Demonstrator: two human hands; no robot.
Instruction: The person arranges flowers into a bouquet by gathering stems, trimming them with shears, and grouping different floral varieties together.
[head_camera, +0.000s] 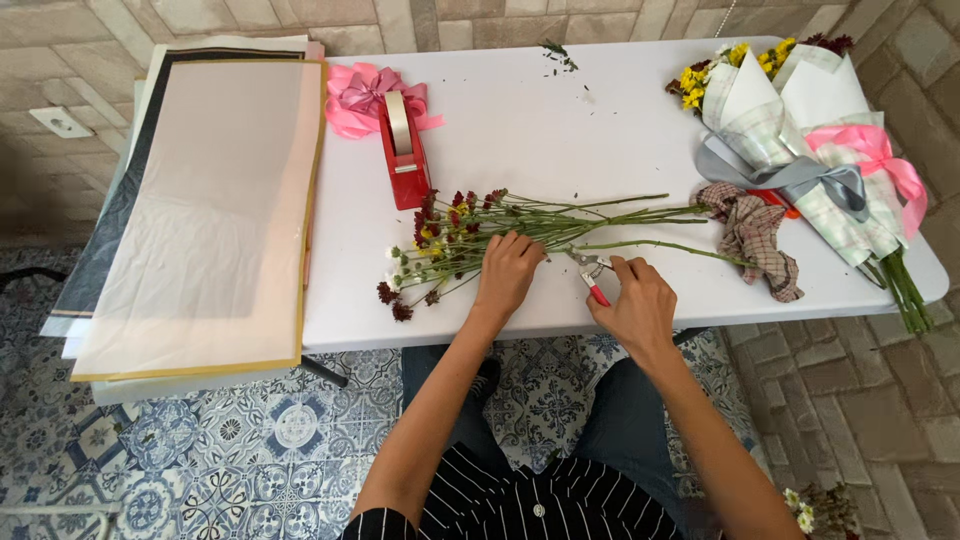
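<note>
— What's the setting?

— A white folding table (560, 120) on a brick and patterned-tile floor, seen from above, with the person seated at its near edge.

— And what is in hand?

— A bunch of loose flower stems (520, 225) lies across the middle of the table near the front edge, dark red and yellow heads pointing left, bare green stalks running right. The left hand (508, 268) rests on the stalks just behind the heads, fingers curled down and pinning them. The right hand (635, 300) is closed around red-handled clippers (592, 272), whose blades sit at a stalk. I judge this to be the trimming step.

— What does a next cut ask for?

— Likely keeping the bunch pressed still and the blades square across the stalk, clear of the left fingertips.

— Around that?

— Just beyond the flower heads stands a red tape dispenser (405, 150), with a pink ribbon bow (355, 95) touching it behind. At the left edge, overhanging, lies a stack of wrapping sheets (210, 200), translucent pale on top, dark beneath. To the right of the stalk ends sits a crumpled checked cloth (750, 235). At the far right corner lie finished bouquets (800, 120) in pale paper, tied with grey and pink ribbons.
</note>
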